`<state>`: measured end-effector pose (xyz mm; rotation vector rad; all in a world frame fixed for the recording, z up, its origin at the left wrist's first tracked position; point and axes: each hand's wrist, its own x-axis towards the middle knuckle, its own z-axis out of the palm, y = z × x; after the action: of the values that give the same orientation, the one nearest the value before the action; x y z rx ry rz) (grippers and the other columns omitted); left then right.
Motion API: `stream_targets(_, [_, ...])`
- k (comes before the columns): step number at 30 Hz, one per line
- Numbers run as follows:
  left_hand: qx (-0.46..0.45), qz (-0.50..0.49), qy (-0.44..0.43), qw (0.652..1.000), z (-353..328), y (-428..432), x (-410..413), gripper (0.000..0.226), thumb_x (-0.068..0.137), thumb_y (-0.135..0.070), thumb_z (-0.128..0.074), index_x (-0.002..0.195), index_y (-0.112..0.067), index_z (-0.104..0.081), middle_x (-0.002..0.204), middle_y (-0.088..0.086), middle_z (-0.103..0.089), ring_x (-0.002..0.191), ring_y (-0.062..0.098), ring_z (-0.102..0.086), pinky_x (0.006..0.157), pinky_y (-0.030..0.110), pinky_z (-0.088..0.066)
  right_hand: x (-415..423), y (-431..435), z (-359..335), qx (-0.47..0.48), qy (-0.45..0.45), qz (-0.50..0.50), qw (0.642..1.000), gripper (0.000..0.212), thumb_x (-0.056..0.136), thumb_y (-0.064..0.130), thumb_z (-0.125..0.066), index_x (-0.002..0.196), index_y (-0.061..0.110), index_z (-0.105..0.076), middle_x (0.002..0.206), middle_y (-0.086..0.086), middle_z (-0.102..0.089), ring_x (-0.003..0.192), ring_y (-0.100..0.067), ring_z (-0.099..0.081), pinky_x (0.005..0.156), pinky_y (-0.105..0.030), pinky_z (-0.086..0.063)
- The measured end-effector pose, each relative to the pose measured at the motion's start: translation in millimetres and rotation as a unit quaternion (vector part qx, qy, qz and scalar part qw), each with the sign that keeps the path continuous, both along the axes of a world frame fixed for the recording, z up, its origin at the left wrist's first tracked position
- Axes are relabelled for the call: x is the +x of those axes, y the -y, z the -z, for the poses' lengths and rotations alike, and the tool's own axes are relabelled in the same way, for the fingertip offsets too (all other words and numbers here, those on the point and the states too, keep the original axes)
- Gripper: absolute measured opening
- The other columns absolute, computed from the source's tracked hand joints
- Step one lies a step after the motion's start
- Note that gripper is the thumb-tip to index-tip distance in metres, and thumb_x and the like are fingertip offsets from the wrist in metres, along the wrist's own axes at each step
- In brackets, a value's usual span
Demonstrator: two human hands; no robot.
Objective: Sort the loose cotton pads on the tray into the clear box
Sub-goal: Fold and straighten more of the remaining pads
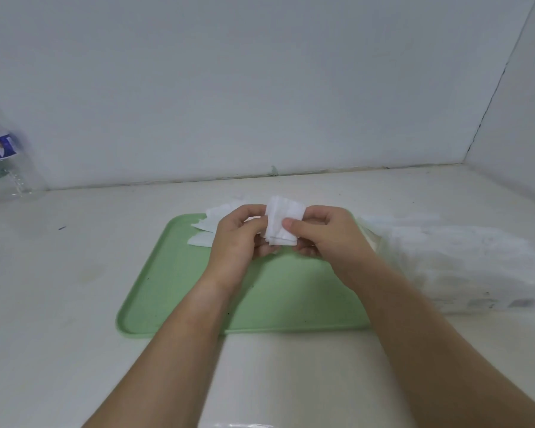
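Observation:
A small stack of white cotton pads [283, 219] is held above the far part of the green tray [173, 282]. My left hand [240, 237] grips the stack's left side with curled fingers. My right hand [324, 233] pinches its right side, thumb on the front. More loose cotton pads [209, 225] lie on the tray's far left corner, partly hidden behind my left hand. The clear box [451, 267] stands just right of the tray and looks filled with white pads; its outline is blurred.
A clear plastic water bottle [3, 162] stands at the far left against the wall. The white counter [59, 288] meets walls at the back and on the right. A shiny bit of plastic [244, 425] shows at the bottom edge.

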<state>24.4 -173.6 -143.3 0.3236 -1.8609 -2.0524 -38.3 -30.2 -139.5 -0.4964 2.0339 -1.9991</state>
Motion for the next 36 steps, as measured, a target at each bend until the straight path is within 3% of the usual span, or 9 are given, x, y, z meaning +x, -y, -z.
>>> stream_targets(5, [-0.015,0.004,0.007,1.000,1.2,-0.9,-1.1,0.036,0.092,-0.036,-0.066,0.108,-0.004,-0.069,0.098,0.018,-0.076,0.095,0.036,-0.074,0.089,0.046,-0.060,0.7,1.7,2.6,0.074,-0.077,0.069,0.992,0.031,0.079,0.026,-0.083,0.066,0.010,-0.059,0.051,-0.002,-0.059,0.048,-0.012,-0.051,0.052,-0.024,-0.042])
stream_targets(8, [-0.052,-0.028,-0.014,0.998,3.6,-2.5,-0.1,0.024,0.088,-0.019,-0.078,0.106,-0.006,-0.068,0.088,0.012,-0.078,0.084,0.033,-0.075,0.089,0.049,-0.059,1.2,3.2,0.8,0.145,-0.167,0.140,0.965,0.042,0.080,0.036,-0.081,0.060,0.013,-0.052,0.047,0.009,-0.043,0.042,-0.004,-0.038,0.044,-0.015,-0.030])
stream_targets(11, [-0.033,-0.081,-0.023,0.996,3.8,1.0,-2.5,0.010,0.092,-0.010,-0.072,0.100,-0.009,-0.067,0.074,0.001,-0.077,0.068,0.015,-0.071,0.080,0.042,-0.060,-5.1,-2.8,-4.3,0.115,-0.191,0.225,0.949,0.030,0.097,0.028,-0.061,0.071,0.014,-0.055,0.061,0.007,-0.049,0.050,-0.002,-0.044,0.047,-0.012,-0.034])
stream_targets(14, [-0.010,-0.105,-0.022,0.994,1.7,5.6,-1.9,0.007,0.092,-0.011,-0.070,0.097,-0.011,-0.066,0.063,-0.010,-0.071,0.057,0.007,-0.066,0.079,0.038,-0.059,-11.3,-9.6,-4.2,0.079,-0.165,0.258,0.949,0.019,0.096,0.006,-0.046,0.102,0.017,-0.060,0.098,0.005,-0.058,0.076,-0.012,-0.056,0.055,-0.009,-0.038])
stream_targets(16, [-0.005,-0.108,-0.021,0.994,1.9,6.1,-2.0,0.007,0.093,-0.011,-0.069,0.098,-0.012,-0.066,0.061,-0.013,-0.070,0.055,0.006,-0.065,0.079,0.037,-0.059,-15.2,-12.0,2.2,0.127,-0.176,0.239,0.947,0.034,0.090,-0.002,-0.042,0.112,0.017,-0.058,0.115,0.002,-0.052,0.094,-0.015,-0.054,0.070,-0.016,-0.040])
stream_targets(19, [-0.003,-0.107,-0.021,0.994,2.1,5.6,-1.6,0.006,0.093,-0.011,-0.068,0.099,-0.012,-0.065,0.060,-0.015,-0.069,0.054,0.005,-0.064,0.075,0.035,-0.059,-20.0,-12.2,8.8,0.242,-0.212,0.180,0.930,0.030,0.086,0.002,-0.049,0.105,0.020,-0.063,0.121,0.003,-0.046,0.112,-0.019,-0.047,0.084,-0.028,-0.035])
stream_targets(29, [-0.014,-0.102,-0.015,0.995,3.2,4.6,-2.1,0.005,0.093,-0.010,-0.066,0.098,-0.011,-0.066,0.064,-0.010,-0.072,0.057,0.008,-0.065,0.063,0.028,-0.059,-28.1,-6.0,22.3,0.462,-0.268,0.103,0.839,0.028,0.089,0.036,-0.063,0.117,0.035,-0.066,0.117,0.001,-0.051,0.115,-0.023,-0.046,0.096,-0.041,-0.044])
stream_targets(32, [-0.012,-0.103,-0.019,0.994,3.4,4.6,-1.9,0.005,0.094,-0.008,-0.065,0.099,-0.009,-0.066,0.065,-0.009,-0.072,0.059,0.008,-0.066,0.060,0.026,-0.058,-30.0,-4.3,20.8,0.402,-0.281,0.137,0.860,0.016,0.095,0.036,-0.057,0.101,0.030,-0.071,0.108,0.000,-0.052,0.104,-0.022,-0.049,0.086,-0.036,-0.046])
stream_targets(36, [0.000,-0.107,-0.021,0.994,3.4,6.1,-2.7,0.006,0.094,-0.007,-0.064,0.100,-0.008,-0.065,0.063,-0.008,-0.072,0.057,0.006,-0.065,0.058,0.024,-0.057,-22.7,-3.2,6.0,0.124,-0.186,0.179,0.958,0.013,0.092,0.027,-0.063,0.080,0.023,-0.067,0.091,0.011,-0.063,0.073,-0.004,-0.055,0.065,-0.016,-0.039])
